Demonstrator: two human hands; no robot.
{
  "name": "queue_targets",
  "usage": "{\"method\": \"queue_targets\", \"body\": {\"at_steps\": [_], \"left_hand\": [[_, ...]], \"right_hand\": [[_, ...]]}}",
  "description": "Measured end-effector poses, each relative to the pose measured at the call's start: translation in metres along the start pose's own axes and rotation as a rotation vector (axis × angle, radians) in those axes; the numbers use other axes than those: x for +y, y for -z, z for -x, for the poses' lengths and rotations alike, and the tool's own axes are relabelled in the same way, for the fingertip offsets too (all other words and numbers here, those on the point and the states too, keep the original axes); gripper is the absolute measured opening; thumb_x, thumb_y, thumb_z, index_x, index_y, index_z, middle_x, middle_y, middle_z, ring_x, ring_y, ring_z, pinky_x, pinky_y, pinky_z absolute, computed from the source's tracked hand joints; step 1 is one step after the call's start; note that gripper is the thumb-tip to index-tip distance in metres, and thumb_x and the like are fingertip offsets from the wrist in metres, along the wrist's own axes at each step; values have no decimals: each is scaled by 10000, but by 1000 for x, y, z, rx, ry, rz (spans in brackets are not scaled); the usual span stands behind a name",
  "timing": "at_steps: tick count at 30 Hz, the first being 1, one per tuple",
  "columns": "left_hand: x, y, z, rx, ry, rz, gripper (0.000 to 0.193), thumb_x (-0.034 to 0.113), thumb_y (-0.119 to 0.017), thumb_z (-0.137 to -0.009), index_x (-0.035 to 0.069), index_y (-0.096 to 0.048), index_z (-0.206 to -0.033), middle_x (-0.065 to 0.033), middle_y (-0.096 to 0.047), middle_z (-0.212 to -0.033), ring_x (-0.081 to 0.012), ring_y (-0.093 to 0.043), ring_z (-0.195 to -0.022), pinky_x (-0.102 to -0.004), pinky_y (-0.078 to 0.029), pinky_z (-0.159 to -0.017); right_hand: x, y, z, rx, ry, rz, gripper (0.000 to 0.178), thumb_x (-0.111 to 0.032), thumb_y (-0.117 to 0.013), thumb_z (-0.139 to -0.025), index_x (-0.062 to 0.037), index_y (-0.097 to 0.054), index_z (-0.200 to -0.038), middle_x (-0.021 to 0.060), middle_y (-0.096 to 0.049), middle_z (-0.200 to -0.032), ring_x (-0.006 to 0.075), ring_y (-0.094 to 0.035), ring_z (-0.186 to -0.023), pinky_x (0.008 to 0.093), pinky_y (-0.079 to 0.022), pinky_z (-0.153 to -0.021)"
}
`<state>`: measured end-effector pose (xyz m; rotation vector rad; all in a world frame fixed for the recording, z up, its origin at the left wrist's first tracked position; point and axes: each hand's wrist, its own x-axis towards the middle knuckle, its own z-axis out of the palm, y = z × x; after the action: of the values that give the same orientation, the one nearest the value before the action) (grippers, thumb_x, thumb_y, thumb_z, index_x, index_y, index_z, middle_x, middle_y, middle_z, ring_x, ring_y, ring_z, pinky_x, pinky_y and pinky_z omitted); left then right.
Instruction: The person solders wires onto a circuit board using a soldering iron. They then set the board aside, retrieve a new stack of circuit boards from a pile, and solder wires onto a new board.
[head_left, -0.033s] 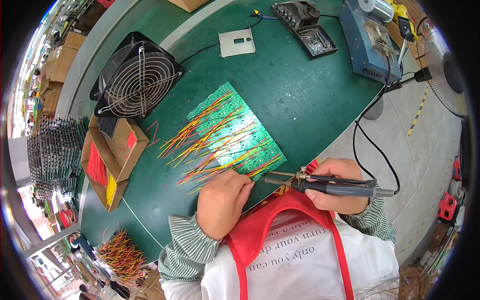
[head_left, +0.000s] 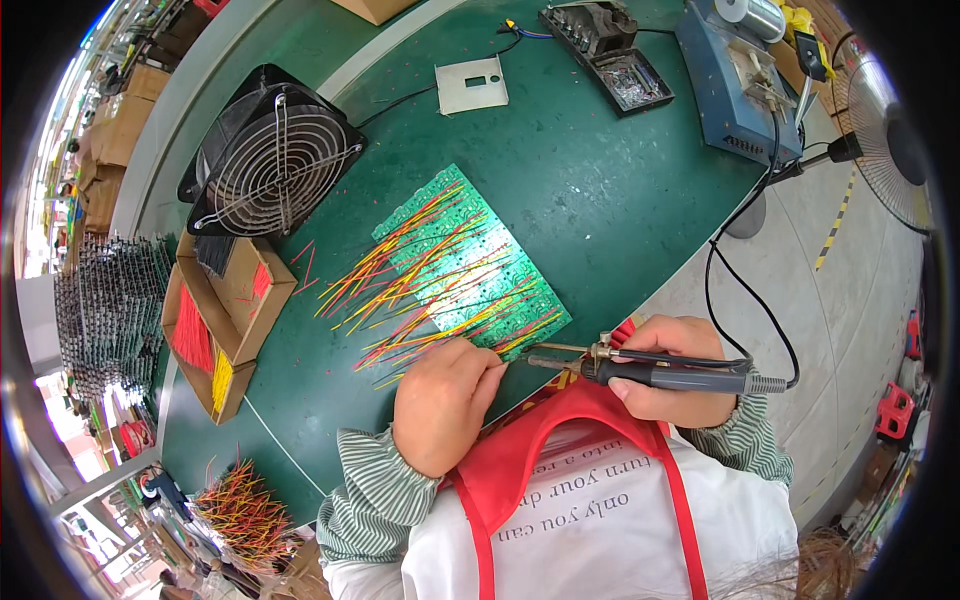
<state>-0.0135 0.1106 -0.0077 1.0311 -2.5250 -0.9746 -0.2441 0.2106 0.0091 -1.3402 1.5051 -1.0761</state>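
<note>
My right hand is wrapped round a dark grey soldering iron with a thin metal feed tube along its top. Its tip points left, just off the near corner of a green circuit board. Close to that tip, my left hand is closed in a pinch at the board's near edge. Whatever sits between its fingertips is too small to make out. Rows of red, yellow and dark wires stick out from the board toward the left, some passing beside my left fingers.
Left on the green table stand a black fan and a cardboard box of cut wires. Farther back are a white plate, a dark parts tray and a blue solder-feeding machine. A black cable hangs at the right.
</note>
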Motion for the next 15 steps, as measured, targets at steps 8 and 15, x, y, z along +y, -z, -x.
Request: {"method": "queue_targets", "body": {"at_steps": [8,15], "left_hand": [[-2,-5,-5,-26,11,10,73,46,-679,-745,15,-628,-788,-97,-555,-703,-255,-553,-628,-360,-434,-566],[-4,-3,-7,-26,3,-11,71,48,-679,-745,18,-625,-781,-94,-550,-695,-251,-551,-619,-357,-434,-562]], "right_hand": [[9,-1,-2,-29,-9,2,192,-122,-730,-690,-23,-593,-781,53,-611,-623,139,-599,-532,254,-452,-491],[3,5,-5,-1,-2,4,183,-105,-724,-695,-23,-589,-787,48,-612,-626,121,-596,-541,249,-447,-499]]}}
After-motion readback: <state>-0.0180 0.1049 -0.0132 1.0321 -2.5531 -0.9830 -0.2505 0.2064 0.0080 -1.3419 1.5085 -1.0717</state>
